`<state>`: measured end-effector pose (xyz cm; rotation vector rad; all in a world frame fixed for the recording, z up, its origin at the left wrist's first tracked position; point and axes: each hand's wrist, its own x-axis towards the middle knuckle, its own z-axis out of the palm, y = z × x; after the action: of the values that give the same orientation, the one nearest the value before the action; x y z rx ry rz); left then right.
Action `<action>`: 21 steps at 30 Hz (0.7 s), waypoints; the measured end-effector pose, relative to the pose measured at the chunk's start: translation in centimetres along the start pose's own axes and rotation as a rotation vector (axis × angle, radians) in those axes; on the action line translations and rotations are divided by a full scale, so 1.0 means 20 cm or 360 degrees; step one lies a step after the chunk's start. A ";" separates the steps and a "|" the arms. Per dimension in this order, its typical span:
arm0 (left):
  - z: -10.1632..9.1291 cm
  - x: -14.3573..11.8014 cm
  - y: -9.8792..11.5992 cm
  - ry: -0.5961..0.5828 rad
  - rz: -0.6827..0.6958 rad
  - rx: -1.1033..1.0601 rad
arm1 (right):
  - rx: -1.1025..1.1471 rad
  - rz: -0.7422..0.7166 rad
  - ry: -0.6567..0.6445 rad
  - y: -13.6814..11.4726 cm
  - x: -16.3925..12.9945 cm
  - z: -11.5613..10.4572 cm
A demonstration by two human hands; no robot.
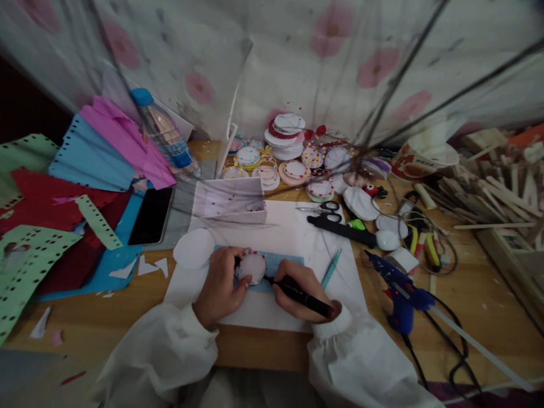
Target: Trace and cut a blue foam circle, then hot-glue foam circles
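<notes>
Already, many dotted discs are sitting finished at twelve o'clock, while the left hand is pinching one more disc and the right hand is gripping a black marker, working at its edge.

Both forearms enter from the lower edge, clad in white sleeves with gathered cuffs, and converge toward the centre. The left hand lies palm down, fingers curled inward, thumb extended to the right. The right hand is closed in a writing grip, knuckles upward, wrist low. Fingertip contact appears firm, though dim light obscures detail.
</notes>
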<state>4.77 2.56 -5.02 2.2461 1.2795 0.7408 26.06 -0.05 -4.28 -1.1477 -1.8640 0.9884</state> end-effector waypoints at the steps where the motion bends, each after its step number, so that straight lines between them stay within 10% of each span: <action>1: 0.00 0.00 0.00 0.0000 -0.0001 0.0000 | 0.0014 -0.0007 -0.0015 0.00 0.00 0.00; 8: 0.00 0.00 0.00 -0.0003 -0.0025 -0.0002 | 0.0108 0.0003 -0.0013 0.00 -0.01 0.00; 21: -0.02 -0.01 0.01 0.0010 -0.0031 -0.0073 | 0.0542 0.0234 0.0735 0.01 0.01 0.03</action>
<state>4.60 2.26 -4.71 2.1935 1.2730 0.7630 25.62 0.03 -4.69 -1.1921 -1.2112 0.9751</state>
